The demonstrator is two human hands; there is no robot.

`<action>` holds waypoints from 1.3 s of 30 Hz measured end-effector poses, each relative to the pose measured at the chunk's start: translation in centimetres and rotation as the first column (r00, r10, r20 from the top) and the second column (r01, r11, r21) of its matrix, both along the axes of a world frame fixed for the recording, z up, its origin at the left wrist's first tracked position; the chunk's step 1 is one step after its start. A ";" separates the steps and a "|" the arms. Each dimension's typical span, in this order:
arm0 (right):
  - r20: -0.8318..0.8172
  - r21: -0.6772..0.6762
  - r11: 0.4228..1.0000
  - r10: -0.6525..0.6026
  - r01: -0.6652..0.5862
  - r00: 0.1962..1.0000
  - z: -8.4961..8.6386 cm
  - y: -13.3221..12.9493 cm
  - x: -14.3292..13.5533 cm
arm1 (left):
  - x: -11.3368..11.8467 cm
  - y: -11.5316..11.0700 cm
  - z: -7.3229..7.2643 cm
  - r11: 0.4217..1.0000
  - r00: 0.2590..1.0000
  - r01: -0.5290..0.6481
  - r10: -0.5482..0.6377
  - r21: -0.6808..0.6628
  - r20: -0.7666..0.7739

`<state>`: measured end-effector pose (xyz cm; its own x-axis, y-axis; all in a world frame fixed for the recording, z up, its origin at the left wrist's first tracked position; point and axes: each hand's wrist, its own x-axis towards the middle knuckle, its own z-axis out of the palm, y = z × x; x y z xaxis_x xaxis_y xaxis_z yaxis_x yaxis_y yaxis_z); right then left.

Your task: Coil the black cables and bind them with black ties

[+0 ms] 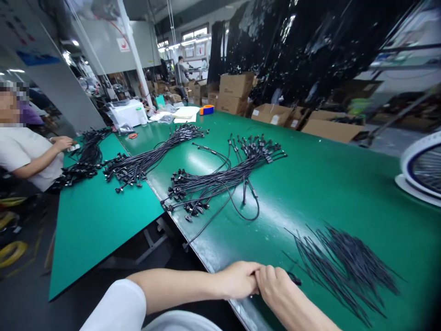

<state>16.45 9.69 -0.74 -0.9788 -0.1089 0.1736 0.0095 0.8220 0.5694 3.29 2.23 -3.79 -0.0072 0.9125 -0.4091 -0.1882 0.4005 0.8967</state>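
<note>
My left hand (239, 279) and my right hand (275, 287) meet at the front edge of the green table, fingers closed against each other. Between them is a black cable (294, 278), mostly hidden by the fingers; a dark end of it sticks out past my right hand. To the right lies a loose pile of thin black cable ties (358, 259). Beyond my hands, a bundle of black cables with connectors (220, 177) is spread on the table, one cable looping toward me.
A second cable bundle (151, 158) lies farther left, across the joint with a lower green table (103, 230). Another person (31, 151) handles dark cables (86, 156) there. Tape (206, 110), papers (186, 113) and a white box (127, 115) stand at the back. A white-rimmed wheel (422, 170) is at right.
</note>
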 end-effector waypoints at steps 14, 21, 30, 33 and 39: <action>0.179 -0.983 -0.154 -0.672 0.101 0.718 0.7 1.8 -1.2 | -1.6 1.1 2.9 0.848 0.930 -0.365 0.346 0.385 0.122; 0.042 -0.997 0.019 -0.694 0.077 0.719 2.1 0.5 0.1 | -2.6 0.2 1.3 0.946 0.962 0.038 0.052 0.322 -0.267; 0.130 -0.990 -0.044 -0.649 0.134 0.749 0.4 0.8 -0.1 | -3.4 -1.2 4.5 0.848 0.970 0.177 -0.064 0.500 -0.233; 0.107 -0.993 -0.044 -0.684 0.106 0.722 1.5 0.5 0.1 | -2.9 -1.9 4.3 0.895 0.918 0.103 0.082 0.433 -0.387; -0.084 -0.996 0.086 -0.690 -0.033 0.719 2.3 -1.8 -0.3 | -3.0 -1.7 4.6 0.931 0.909 0.107 0.051 0.350 -0.413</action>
